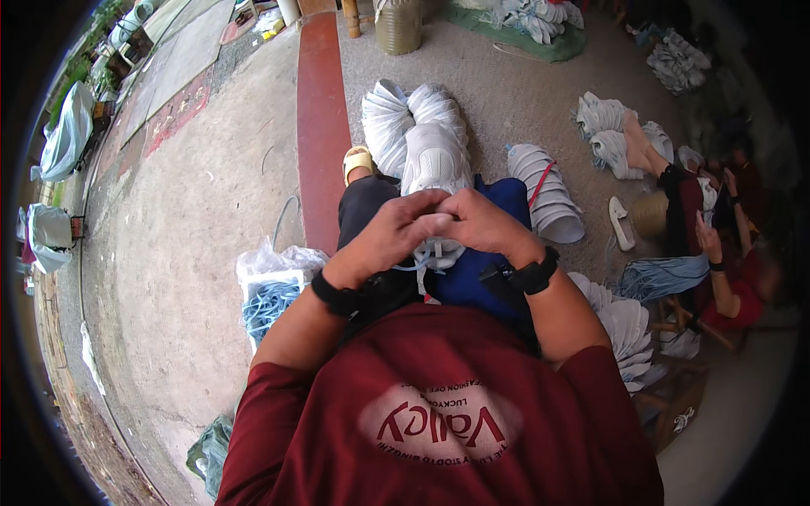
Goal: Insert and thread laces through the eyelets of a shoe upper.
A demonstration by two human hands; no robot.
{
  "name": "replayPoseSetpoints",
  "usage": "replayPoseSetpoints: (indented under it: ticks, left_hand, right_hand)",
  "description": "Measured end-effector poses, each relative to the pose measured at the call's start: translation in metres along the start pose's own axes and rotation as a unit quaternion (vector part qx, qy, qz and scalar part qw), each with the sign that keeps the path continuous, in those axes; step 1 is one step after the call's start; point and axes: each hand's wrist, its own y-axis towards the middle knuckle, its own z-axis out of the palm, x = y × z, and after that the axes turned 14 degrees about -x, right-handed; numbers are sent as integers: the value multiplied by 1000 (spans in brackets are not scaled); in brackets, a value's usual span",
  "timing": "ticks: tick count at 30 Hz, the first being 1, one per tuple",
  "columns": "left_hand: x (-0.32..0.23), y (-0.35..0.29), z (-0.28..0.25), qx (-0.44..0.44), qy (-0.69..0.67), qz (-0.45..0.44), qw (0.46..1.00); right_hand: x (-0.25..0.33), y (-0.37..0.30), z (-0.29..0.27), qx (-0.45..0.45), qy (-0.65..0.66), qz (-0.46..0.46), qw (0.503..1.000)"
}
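Observation:
A white shoe upper [434,156] lies over my lap, its rounded toe pointing away from me. My left hand [398,229] and my right hand [488,223] meet on top of it, fingers bent and closed together. Both grip the upper around its lacing area; any small part pinched between the fingertips is hidden. Below my hands its near end shows, with a light blue lace [411,267] hanging out on the left. Just beyond the toe, nested white uppers [395,126] form a curved bundle on the floor.
A red-tied row of white uppers [544,194] lies to the right. Light blue laces [274,304] fill a plastic-lined box at my left. On the right sits another person [738,282], near more laces [662,277] and stacked uppers [620,329]. A bucket [398,27] stands ahead.

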Motion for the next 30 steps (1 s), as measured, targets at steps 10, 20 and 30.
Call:
replayPoseSetpoints:
  ticks: [10,20,30]
  left_hand:
    - [35,17,-21,-54,59,-172,982]
    - [47,34,-18,-108,361,-87,922]
    - [45,37,-11,-123,438,73,887]
  right_hand:
    - [-61,14,-7,-214,74,100,969]
    - [-85,33,4,-242,-70,176,952]
    - [-68,40,5,-236,-201,207,928]
